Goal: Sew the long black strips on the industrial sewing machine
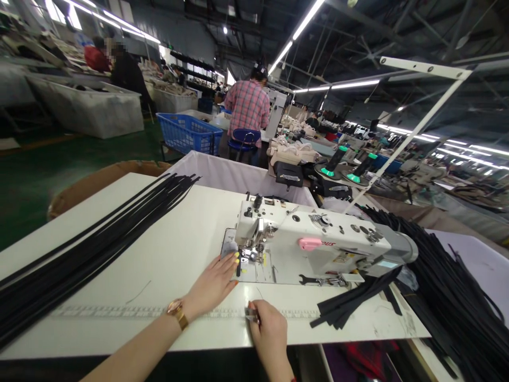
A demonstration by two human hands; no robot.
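Note:
A white sewing machine (294, 225) stands on the pale table. My left hand (212, 281) lies with its fingers extended beside the needle area, fingertips at a short dark strip (238, 263) near the presser foot. A gold watch (177, 313) is on that wrist. Close to the table's front edge, my right hand (268, 326) is curled around a small metal tool (252, 314), mostly hidden by the fingers. Under both hands a measuring tape (119, 312) runs along the table.
Long black strips (119, 228) cover the left side; more black strips (445, 286) hang over the right. A wrench (314, 279) lies before the machine. Behind are a blue basket (186, 132), thread cones (335, 161) and a person in a plaid shirt (248, 106).

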